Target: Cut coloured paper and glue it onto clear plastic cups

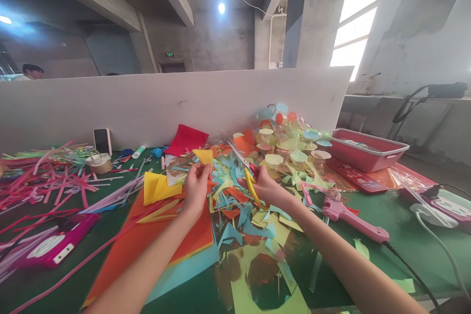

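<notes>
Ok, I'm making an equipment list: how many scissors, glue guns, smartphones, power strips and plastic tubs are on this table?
Scissors: 1
Pink glue gun: 1
Smartphone: 1
Power strips: 2
Plastic tub: 1
Total: 6

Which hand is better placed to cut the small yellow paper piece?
Probably the right hand: it holds the yellow-handled metal scissors. The left hand pinches the small yellow paper piece, so it seems better suited to steadying.
</notes>
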A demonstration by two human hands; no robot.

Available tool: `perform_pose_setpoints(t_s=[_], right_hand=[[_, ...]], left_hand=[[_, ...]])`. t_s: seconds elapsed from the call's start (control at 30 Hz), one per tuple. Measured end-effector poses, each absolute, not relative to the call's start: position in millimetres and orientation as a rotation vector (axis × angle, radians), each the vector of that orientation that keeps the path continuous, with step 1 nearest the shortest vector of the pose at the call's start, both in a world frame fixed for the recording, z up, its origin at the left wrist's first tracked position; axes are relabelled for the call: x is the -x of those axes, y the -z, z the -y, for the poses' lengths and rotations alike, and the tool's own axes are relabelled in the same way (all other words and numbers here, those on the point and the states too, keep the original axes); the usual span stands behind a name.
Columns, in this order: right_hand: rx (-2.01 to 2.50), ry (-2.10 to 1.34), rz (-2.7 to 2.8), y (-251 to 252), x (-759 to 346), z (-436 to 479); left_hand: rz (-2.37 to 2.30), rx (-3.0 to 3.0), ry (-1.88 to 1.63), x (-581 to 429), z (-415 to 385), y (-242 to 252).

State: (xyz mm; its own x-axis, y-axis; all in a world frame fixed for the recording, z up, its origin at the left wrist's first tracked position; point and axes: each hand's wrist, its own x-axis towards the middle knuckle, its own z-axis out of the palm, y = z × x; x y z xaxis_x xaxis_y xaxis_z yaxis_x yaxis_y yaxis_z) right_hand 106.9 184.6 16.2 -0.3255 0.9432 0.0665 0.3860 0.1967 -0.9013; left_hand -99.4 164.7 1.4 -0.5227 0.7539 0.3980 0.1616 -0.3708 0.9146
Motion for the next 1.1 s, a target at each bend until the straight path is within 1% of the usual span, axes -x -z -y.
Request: perform_pose_setpoints(t_s=[0.07, 0.2, 0.4, 0.67, 1.1], right_hand=[[1.166, -1.188, 1.840, -18, -107, -181], [1.154, -1.186, 1.899, -20, -107, -176], [1.043, -1.335, 1.984, -23, -107, -171], [1.013, -1.326, 2.060, -13, -105, -177], [1.018, -1.333, 2.078, -22, -106, -171]], left_hand=[[-1.428, -1.214, -1.953, 99, -165, -1], [-1.391, -1.199, -1.948, 97, -164, -1], [-1.350, -1.171, -1.963, 94, -162, -4], [-1.302, -1.180, -1.963, 90, -158, -4], [-1.253, -1.193, -1.922, 84, -155, -3]])
